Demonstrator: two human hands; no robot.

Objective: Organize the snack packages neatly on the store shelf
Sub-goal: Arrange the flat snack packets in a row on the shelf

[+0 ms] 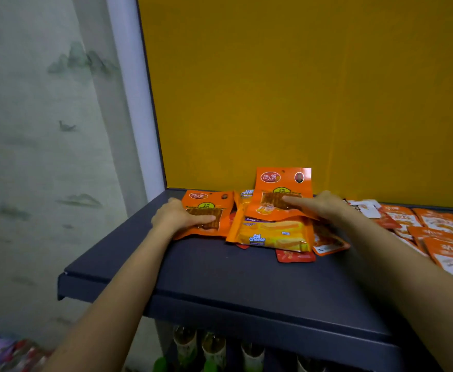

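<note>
On the dark blue shelf (pixel 220 277) lies a heap of snack packs. My left hand (pixel 178 217) grips an orange pack with a clear window (pixel 209 204) at the heap's left, thumb on top. My right hand (pixel 317 206) holds a second orange window pack (pixel 283 183) tilted upright, thumb across its front. Under it lies a yellow Cal Cheese wafer pack (pixel 271 234), with another Cal Cheese pack (pixel 244 196) behind. Small red packets (pixel 296 256) and an orange pack (pixel 330 242) stick out beneath.
Several orange-and-white packets (pixel 434 237) lie spread over the shelf's right side. The orange back panel (pixel 300 89) rises behind. Bottles (pixel 214 347) stand on the level below. A white post (pixel 136 103) and a painted wall border the left.
</note>
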